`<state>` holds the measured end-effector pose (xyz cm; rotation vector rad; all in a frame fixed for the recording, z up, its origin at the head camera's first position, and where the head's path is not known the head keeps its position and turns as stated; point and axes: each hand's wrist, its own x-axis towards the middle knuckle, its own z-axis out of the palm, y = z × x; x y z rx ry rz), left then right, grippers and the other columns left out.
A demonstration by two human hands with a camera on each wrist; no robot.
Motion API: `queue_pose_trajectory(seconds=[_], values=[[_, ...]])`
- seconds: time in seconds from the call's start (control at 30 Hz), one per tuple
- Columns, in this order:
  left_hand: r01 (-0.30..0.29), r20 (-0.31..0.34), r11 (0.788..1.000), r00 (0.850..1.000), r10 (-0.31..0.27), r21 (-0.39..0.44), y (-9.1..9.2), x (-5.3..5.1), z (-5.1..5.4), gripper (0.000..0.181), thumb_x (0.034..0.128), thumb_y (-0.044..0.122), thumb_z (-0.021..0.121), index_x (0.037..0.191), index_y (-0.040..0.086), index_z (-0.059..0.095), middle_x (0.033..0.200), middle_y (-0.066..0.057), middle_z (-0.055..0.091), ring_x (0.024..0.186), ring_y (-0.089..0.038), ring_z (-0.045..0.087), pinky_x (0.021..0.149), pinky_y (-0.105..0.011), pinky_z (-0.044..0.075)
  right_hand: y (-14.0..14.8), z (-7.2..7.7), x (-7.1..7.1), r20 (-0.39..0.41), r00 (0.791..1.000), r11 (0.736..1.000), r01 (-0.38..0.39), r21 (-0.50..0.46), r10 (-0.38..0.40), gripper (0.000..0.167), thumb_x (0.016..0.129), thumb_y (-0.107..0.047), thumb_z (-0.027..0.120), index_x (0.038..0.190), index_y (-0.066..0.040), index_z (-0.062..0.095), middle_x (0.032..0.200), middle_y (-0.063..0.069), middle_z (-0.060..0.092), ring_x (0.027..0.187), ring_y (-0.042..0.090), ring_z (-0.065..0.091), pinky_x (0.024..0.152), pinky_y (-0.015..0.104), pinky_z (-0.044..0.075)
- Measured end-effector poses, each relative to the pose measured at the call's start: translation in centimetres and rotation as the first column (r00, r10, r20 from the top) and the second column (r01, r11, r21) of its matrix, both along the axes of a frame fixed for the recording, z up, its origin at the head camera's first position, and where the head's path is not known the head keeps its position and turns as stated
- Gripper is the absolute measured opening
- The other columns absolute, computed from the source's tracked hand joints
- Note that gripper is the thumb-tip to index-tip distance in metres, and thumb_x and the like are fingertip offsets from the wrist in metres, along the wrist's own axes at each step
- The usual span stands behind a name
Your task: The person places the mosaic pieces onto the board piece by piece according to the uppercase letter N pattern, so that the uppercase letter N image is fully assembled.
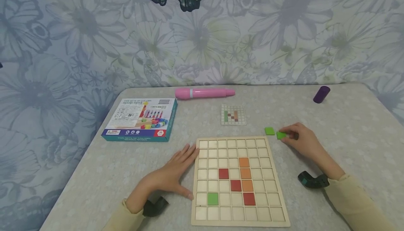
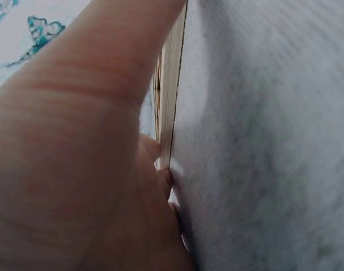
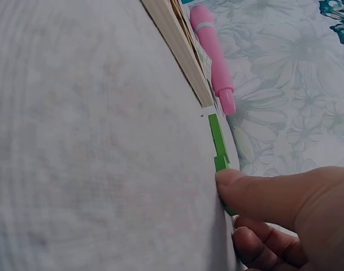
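A wooden grid board [image 1: 241,214] lies on the table with red, orange and green square tiles in some cells. My left hand [image 1: 170,172] is spread flat on the table, its fingertips and thumb touching the board's left edge. Beyond the board's far right corner, my right hand [image 1: 301,140] pinches a green tile [image 1: 281,135] between thumb and fingers. Another green tile [image 1: 269,131] lies just left of it. In the right wrist view the thumb presses on the pinched tile [image 3: 221,164]. One green tile [image 1: 213,199] sits in the board's lower left.
A small printed grid card [image 1: 233,115] lies behind the board. Farther back is a pink marker-shaped tube [image 1: 205,93], with a flat box [image 1: 139,119] at left. A dark purple cylinder [image 1: 321,94] stands tilted at the back right. A patterned fabric backdrop hangs behind the table.
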<state>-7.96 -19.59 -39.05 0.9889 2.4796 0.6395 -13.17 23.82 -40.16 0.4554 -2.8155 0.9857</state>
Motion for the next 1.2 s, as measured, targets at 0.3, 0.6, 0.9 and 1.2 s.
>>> queue_pose_trajectory(seconds=[0.3,0.6,0.9,1.2], values=[[-0.003,0.008,1.000,1.000,0.003,-0.001,0.0,0.0,0.0,0.124,0.0650,0.059,0.076,0.151,0.007,0.002,0.155,-0.008,-0.006,0.138,-0.026,-0.012,0.108,-0.049,0.000,0.1,0.1,0.4,0.024,0.999,0.999,0.033,-0.034,-0.033,0.025,0.081,-0.007,0.073,0.104,0.001,0.068,0.088,0.007,0.058,0.077,0.019,0.052,0.066,0.033,0.042],[-0.007,0.011,1.000,1.000,0.007,-0.005,0.1,0.1,0.1,0.124,0.0652,0.058,0.077,0.151,0.008,0.002,0.155,-0.008,-0.006,0.138,-0.026,-0.012,0.108,-0.049,0.000,-1.0,1.4,0.8,0.043,0.997,0.991,0.064,-0.117,-0.059,0.028,0.082,-0.012,0.073,0.106,0.002,0.067,0.087,0.007,0.061,0.076,0.014,0.053,0.063,0.022,0.043],[-0.005,0.005,1.000,1.000,0.005,-0.018,-0.1,0.2,-0.2,0.125,0.0647,0.062,0.075,0.151,0.008,0.001,0.155,-0.007,-0.007,0.138,-0.026,-0.013,0.108,-0.048,0.000,-7.1,4.2,3.8,-0.076,0.993,0.963,-0.103,-0.250,0.086,0.024,0.078,-0.003,0.075,0.102,-0.003,0.069,0.084,-0.001,0.059,0.072,0.009,0.052,0.060,0.021,0.043],[-0.009,-0.007,1.000,1.000,0.009,-0.018,0.1,0.1,-0.2,0.125,0.0640,0.061,0.076,0.151,0.007,0.003,0.155,-0.008,-0.005,0.138,-0.026,-0.012,0.108,-0.048,0.000,-13.6,3.4,6.4,0.035,0.963,0.923,-0.247,-0.296,0.269,0.025,0.076,-0.008,0.078,0.099,-0.014,0.069,0.088,-0.010,0.058,0.075,0.015,0.054,0.064,0.028,0.045]])
